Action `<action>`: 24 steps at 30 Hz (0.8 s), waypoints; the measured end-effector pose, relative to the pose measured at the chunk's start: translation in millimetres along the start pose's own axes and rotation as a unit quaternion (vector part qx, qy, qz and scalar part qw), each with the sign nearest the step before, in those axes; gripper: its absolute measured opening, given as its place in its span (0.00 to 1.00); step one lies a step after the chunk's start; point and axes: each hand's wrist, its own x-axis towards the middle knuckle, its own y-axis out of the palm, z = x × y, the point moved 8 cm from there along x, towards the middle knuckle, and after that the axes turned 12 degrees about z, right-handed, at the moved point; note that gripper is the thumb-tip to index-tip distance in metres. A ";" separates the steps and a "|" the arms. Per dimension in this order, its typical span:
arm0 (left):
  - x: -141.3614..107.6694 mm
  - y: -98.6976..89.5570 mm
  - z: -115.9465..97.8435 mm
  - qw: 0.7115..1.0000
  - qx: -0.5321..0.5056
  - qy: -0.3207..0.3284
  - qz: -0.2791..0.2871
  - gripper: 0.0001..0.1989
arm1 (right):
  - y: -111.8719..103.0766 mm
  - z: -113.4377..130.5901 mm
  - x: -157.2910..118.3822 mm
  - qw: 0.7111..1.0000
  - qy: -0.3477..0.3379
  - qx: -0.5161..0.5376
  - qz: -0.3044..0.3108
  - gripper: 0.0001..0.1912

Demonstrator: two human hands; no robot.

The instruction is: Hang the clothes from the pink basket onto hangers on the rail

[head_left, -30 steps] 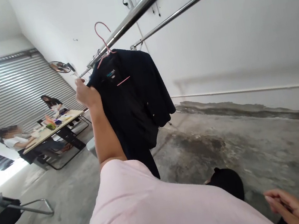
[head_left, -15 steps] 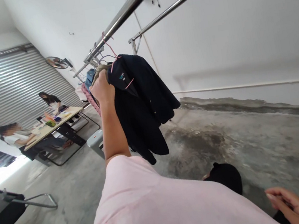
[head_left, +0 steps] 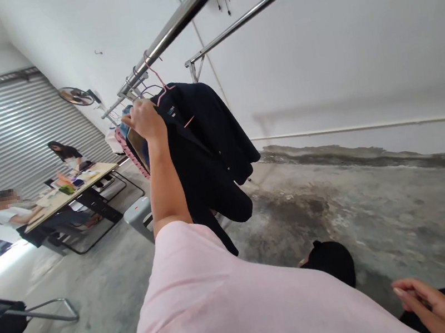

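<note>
Black jacket [head_left: 208,157] soft, limp, hanging from pink hanger [head_left: 155,73] on steel rail [head_left: 182,18]; collar [head_left: 171,110] likely firmest hold. Your left hand [head_left: 145,121] fisted on tan cloth [head_left: 138,149] beside jacket; right hand [head_left: 430,305] curled low, grip unclear.

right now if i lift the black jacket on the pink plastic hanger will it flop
Probably floppy: the black jacket hangs in soft folds. The thin pink hanger merely hooks over the steel rail, so it likely lifts off easily.

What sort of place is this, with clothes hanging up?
Probably a garage-like clothes workroom: a grey metal roller shutter, a long stainless-steel rail holding a black jacket on a pink plastic hanger, and a pale wooden table with papers.
</note>
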 end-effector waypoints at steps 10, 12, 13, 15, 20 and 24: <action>62.3 42.0 -75.1 0.997 -0.072 0.001 -0.018 0.11 | -9.2 -5.8 -6.6 0.999 -0.001 -0.015 -0.034 0.18; 50.7 45.1 -72.4 0.997 -0.079 0.013 0.014 0.09 | -11.9 -16.1 -8.0 0.999 0.003 -0.009 -0.045 0.20; 44.3 47.0 -67.6 0.996 -0.085 0.013 0.033 0.09 | -12.5 -21.4 -7.9 0.999 -0.004 -0.009 -0.052 0.20; 31.7 52.1 -54.7 0.993 -0.101 0.003 0.064 0.10 | -13.0 -28.5 -7.3 0.996 -0.042 -0.021 -0.075 0.23; -10.5 73.0 -53.0 0.992 -0.112 0.041 0.044 0.16 | -7.6 -31.7 -6.6 0.992 -0.077 -0.043 -0.090 0.25; -92.0 125.4 -69.1 0.977 -0.162 -0.001 0.140 0.17 | -4.3 -44.0 1.2 0.999 0.010 -0.009 -0.041 0.23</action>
